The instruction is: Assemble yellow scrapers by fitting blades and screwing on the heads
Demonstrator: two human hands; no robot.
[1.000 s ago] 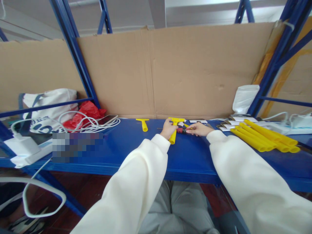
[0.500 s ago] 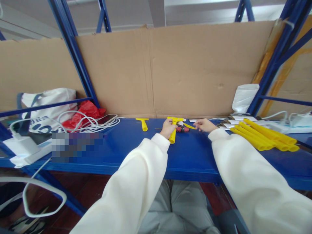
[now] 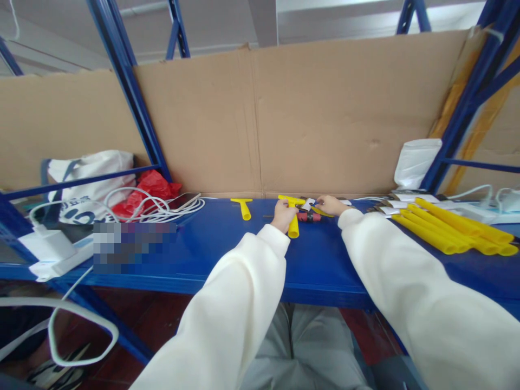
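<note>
My left hand [image 3: 283, 215] is closed round a yellow T-shaped handle [image 3: 293, 229], its crosspiece pointing away from me and its hollow round end towards me. My right hand [image 3: 331, 206] is just right of it, fingers drawn together by some small dark and white pieces [image 3: 307, 205]; whatever is between the fingertips is too small to make out. Partly under that hand lies a thin yellow strip [image 3: 324, 213]. A red-and-black screwdriver [image 3: 309, 217] rests behind the held handle, its shaft passing left. Another yellow T-shaped handle [image 3: 246, 210] lies farther left.
Several yellow tubular handles [image 3: 450, 230] lie side by side at the right of the blue table [image 3: 239, 260]. Left are coiled white cables [image 3: 162, 208], a red plastic bag [image 3: 152, 187], a white cloth bag [image 3: 91, 184] and a charger [image 3: 49, 246]. Cardboard [image 3: 325, 119] closes the back.
My right hand has moved left, over the yellow strip and closer to the held handle. My left hand keeps its hold. The whole view has shifted slightly.
</note>
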